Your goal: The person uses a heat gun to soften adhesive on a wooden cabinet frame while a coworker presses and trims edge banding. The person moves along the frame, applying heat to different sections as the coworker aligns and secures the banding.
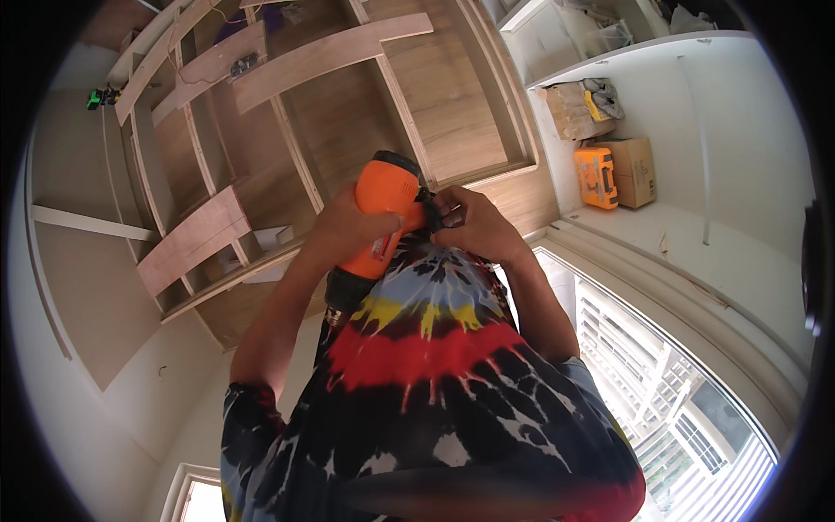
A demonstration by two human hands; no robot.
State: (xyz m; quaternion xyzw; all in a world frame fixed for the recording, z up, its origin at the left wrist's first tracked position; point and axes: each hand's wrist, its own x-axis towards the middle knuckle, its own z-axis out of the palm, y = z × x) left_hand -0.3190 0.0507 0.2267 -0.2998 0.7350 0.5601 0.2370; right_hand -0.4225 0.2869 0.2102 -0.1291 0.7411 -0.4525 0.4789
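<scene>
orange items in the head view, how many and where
2: the orange power tool in the left hand, and the orange hard case in the white cabinet, beside a cardboard box. Others may be hidden.

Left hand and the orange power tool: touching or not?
Touching. The head view shows the left hand wrapped against the orange power tool, covering part of its casing with no gap between.

From afar I made out smooth plastic on the power tool (387, 183), metal at its tip (334, 317), matt cloth in the shirt (426, 357), bare wood in the frame (196, 239).
</scene>
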